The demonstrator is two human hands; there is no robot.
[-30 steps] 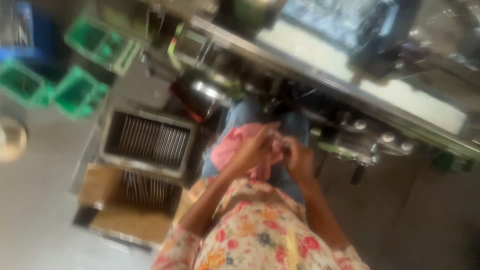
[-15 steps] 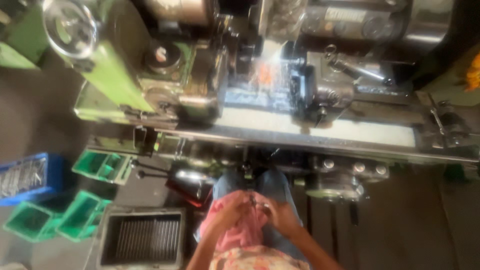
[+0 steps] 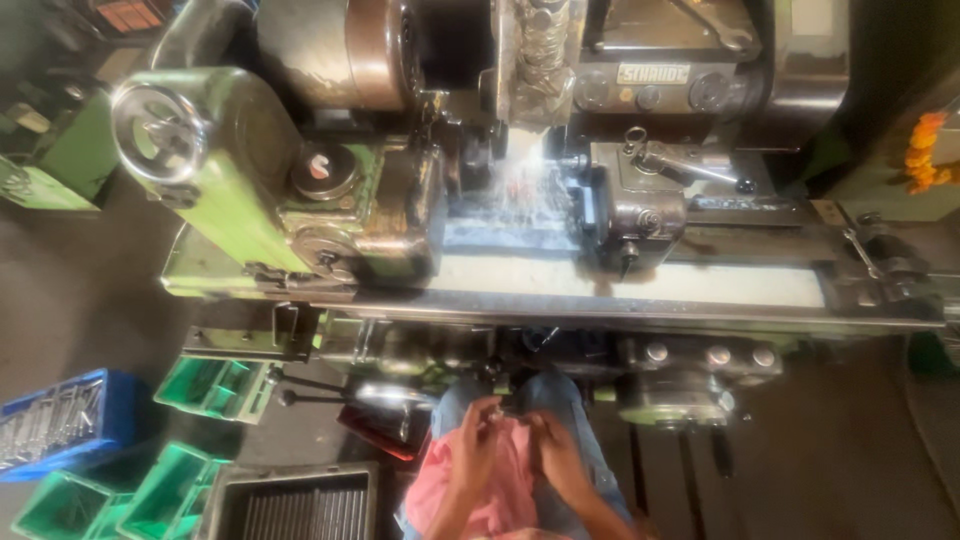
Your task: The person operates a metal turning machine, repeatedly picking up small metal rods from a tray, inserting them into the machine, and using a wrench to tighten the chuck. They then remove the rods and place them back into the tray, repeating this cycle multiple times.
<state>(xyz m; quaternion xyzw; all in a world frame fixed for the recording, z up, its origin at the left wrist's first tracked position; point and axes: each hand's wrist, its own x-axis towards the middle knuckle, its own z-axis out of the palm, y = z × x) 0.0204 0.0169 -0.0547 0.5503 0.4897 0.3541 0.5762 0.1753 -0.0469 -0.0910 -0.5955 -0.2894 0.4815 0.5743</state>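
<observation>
Low in the view, above the lap, the left hand (image 3: 478, 445) curls its fingers (image 3: 492, 412) into a pink cloth (image 3: 505, 490), pinching a fold. The right hand (image 3: 558, 455) lies against the same cloth, fingers bent; whether they truly grip it is hard to tell. A green lathe (image 3: 260, 190) stands just ahead.
</observation>
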